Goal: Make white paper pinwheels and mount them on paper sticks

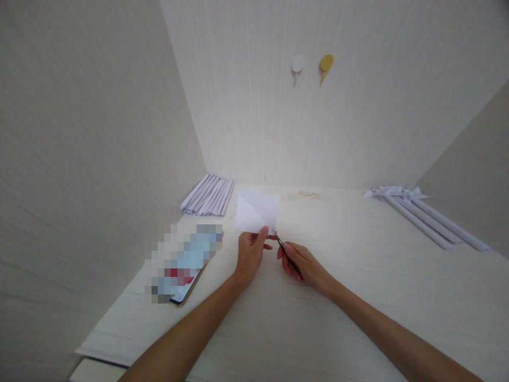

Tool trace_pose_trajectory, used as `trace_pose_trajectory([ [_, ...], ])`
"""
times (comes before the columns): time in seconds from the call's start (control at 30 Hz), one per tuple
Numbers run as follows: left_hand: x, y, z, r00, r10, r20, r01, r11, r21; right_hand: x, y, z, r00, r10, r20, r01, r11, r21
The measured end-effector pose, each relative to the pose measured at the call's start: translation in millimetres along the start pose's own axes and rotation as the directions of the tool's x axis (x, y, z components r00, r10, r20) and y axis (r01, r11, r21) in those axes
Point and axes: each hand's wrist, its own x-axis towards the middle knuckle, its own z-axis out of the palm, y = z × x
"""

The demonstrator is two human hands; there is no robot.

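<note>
The left hand (249, 255) pinches 1 folded paper (256, 209) at the centre; the right hand (299, 260) grips a dark tool (280, 243), its tip at the paper's near right corner. Paper tubes (209, 195) lie far left, behind 1 smartphone (193, 265).

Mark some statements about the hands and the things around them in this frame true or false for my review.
1. The left hand holds the white paper. True.
2. The right hand holds nothing. False: the right hand holds a slim dark tool.
3. The phone lies right of the white paper in the picture. False: the phone lies to its left.
4. A white hook and a yellow hook are on the back wall. True.
</note>
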Motion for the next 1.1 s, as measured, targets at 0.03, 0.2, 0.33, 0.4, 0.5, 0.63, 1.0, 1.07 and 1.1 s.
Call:
trace_pose_trajectory([
  [0.03,-0.5,-0.1,0.4,1.000,-0.003,0.010,0.003,1.000,-0.001,0.0,0.0,0.1,1.000,-0.001,-0.001,0.001,1.000,-0.001],
  [0.2,-2.3,1.3,1.2,0.995,-0.005,0.104,0.006,1.000,-0.002,0.1,-0.4,0.7,1.000,0.000,-0.002,0.001,1.000,0.007],
  [0.33,-2.4,1.5,1.6,0.994,-0.020,0.107,0.021,1.000,-0.002,-0.2,-2.4,1.2,1.000,0.012,-0.016,-0.012,1.000,0.000],
  [0.4,-2.1,1.0,1.7,0.994,-0.026,0.109,0.027,1.000,-0.011,-0.5,-3.2,1.4,1.000,0.013,-0.021,-0.013,1.000,0.002],
  [0.5,-2.0,0.5,1.7,0.993,-0.035,0.117,0.039,0.999,-0.032,-0.8,-3.2,1.5,1.000,0.007,-0.023,-0.007,1.000,0.000],
  [0.63,-2.3,0.8,1.8,0.992,-0.047,0.116,0.053,0.997,-0.047,-1.1,-1.4,1.6,0.999,-0.003,-0.035,0.002,1.000,-0.018],
  [1.0,-3.2,1.1,1.7,0.991,-0.061,0.120,0.072,0.994,-0.088,-1.6,1.0,-0.1,0.998,-0.041,-0.057,0.035,0.993,-0.112],
  [1.07,-3.4,1.3,1.5,0.990,-0.061,0.126,0.073,0.993,-0.089,-1.7,0.7,0.1,0.997,-0.054,-0.058,0.046,0.990,-0.133],
  [1.1,-3.4,1.3,1.4,0.990,-0.061,0.129,0.072,0.993,-0.090,-1.8,0.3,0.1,0.997,-0.058,-0.057,0.049,0.988,-0.145],
])
